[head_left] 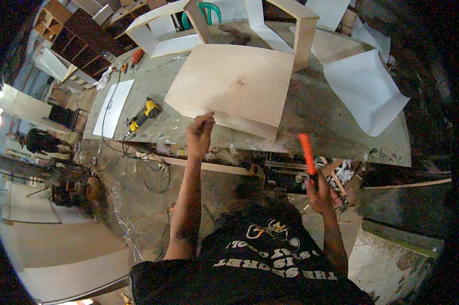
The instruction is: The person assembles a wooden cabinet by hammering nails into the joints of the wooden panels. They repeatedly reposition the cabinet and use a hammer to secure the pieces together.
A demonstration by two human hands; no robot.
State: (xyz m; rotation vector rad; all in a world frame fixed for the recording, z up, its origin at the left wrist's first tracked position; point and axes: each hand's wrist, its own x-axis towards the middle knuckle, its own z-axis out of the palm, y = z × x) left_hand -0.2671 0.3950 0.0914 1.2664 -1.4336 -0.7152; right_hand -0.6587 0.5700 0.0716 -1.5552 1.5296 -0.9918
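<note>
While left grip (pixel 199 133) narrow at box (pixel 234 84), right grip (pixel 319 193) tight around orange tool (pixel 307 153).

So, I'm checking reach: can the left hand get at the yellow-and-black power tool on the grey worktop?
Probably yes: the left hand is by the pale wooden box, and nothing visible stands on the grey worktop between it and the power tool to its left.

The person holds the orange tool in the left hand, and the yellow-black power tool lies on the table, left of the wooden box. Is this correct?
Wrong hand: the head view shows the orange tool in the right hand. The yellow-black power tool does lie on the table, left of the wooden box.
</note>
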